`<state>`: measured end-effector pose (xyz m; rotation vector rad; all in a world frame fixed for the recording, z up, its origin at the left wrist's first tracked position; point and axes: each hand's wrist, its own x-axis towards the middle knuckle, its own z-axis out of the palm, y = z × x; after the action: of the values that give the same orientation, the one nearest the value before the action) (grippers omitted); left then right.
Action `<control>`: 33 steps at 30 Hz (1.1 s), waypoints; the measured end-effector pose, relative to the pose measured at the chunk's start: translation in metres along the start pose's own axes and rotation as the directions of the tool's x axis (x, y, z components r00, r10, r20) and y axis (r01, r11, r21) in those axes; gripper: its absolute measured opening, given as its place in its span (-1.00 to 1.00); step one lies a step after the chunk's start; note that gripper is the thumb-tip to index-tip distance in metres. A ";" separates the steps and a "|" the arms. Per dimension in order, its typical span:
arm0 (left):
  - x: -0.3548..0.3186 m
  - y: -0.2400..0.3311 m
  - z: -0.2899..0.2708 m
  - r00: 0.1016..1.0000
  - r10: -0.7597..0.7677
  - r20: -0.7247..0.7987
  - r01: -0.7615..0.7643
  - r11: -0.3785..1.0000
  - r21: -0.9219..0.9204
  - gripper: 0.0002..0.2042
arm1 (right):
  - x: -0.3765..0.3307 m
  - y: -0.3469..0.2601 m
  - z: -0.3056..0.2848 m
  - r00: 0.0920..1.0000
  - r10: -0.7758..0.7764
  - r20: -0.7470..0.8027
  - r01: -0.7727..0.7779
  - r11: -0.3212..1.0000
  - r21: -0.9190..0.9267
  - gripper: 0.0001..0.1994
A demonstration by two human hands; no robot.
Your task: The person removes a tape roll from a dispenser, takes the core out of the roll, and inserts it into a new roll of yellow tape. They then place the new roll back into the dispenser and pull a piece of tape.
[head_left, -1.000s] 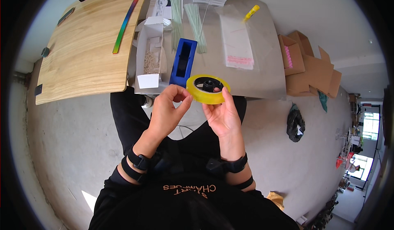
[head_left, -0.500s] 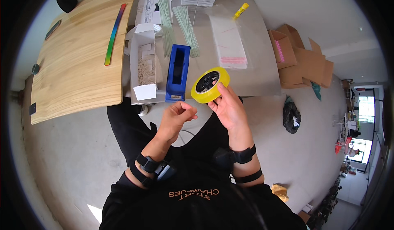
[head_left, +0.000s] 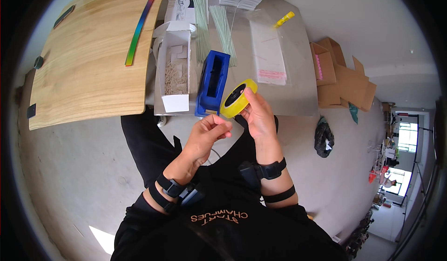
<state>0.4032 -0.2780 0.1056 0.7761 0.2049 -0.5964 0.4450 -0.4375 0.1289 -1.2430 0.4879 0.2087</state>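
The yellow tape roll [head_left: 238,98] sits in the right hand [head_left: 258,117], pinched at its rim between the fingertips and raised just off the grey table's [head_left: 298,89] near edge, tilted so its dark core faces the camera. The left hand [head_left: 207,133] is curled loosely at about seven o'clock from the roll, close by but grasping nothing visible. The blue tape dispenser [head_left: 213,82] stands just beside the roll at ten o'clock, its slot bare, so loading looks not yet done; whether a tape end is peeled cannot be told.
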 end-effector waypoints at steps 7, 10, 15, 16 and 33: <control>-0.007 0.001 0.002 0.999 -0.018 0.044 0.017 1.000 0.022 -0.93 | 0.002 -0.005 0.000 0.979 -0.188 -0.078 0.180 0.979 -0.100 -0.73; -0.006 -0.003 0.000 0.994 -0.109 -0.003 0.109 0.994 0.001 -0.92 | -0.001 -0.013 0.000 0.983 -0.185 -0.014 0.185 0.982 -0.047 -0.72; -0.001 -0.009 -0.004 0.982 -0.183 -0.039 0.184 0.983 0.010 -0.92 | -0.001 -0.023 -0.002 0.966 -0.202 0.162 0.204 0.979 0.007 -0.70; 0.000 -0.009 -0.004 0.983 -0.178 -0.044 0.179 0.984 0.009 -0.92 | 0.001 -0.024 -0.001 0.966 -0.176 0.190 0.181 0.983 -0.007 -0.70; 0.016 -0.018 -0.018 0.963 -0.111 -0.245 0.089 0.991 -0.100 -0.88 | 0.055 0.013 0.032 0.968 -0.191 0.160 0.241 0.883 -0.402 -0.72</control>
<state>0.4065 -0.2822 0.0762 0.7574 0.5025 -0.5804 0.4961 -0.4091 0.0996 -1.6859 0.2008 0.2001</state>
